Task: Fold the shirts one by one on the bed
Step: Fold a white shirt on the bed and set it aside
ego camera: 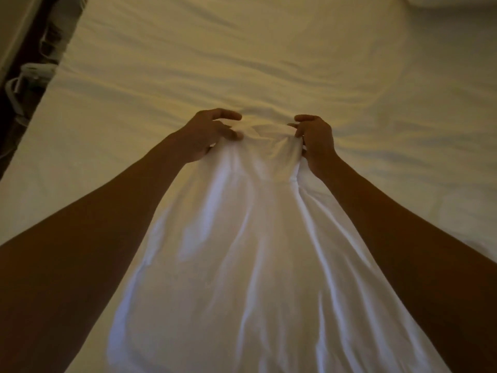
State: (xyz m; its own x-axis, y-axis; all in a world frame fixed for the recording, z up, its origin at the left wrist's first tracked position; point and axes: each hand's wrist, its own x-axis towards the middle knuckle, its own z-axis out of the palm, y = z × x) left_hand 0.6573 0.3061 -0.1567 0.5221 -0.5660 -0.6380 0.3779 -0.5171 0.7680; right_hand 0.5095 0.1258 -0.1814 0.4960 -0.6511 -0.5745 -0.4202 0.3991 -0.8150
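The white shirt [255, 251] stretches lengthwise over the bed [242, 63], broad at the bottom of the frame and narrowing to a bunched end at the centre, which is where you have hold of it. Your left hand [212, 133] and right hand [316, 138] each pinch that far edge, fingers [295, 126] curled onto the cloth. The two hands are near each other, with fabric gathered between them. To do this step well, I judge you should draw your hands apart until the edge runs straight and taut, and set it down flat. Then smooth the long creases down the body before you make any fold. By count there are one shirt, two hands and one bed. At the upper left, a dark gap [32, 71] beside the bed holds pale, cable-like things too dim to name.
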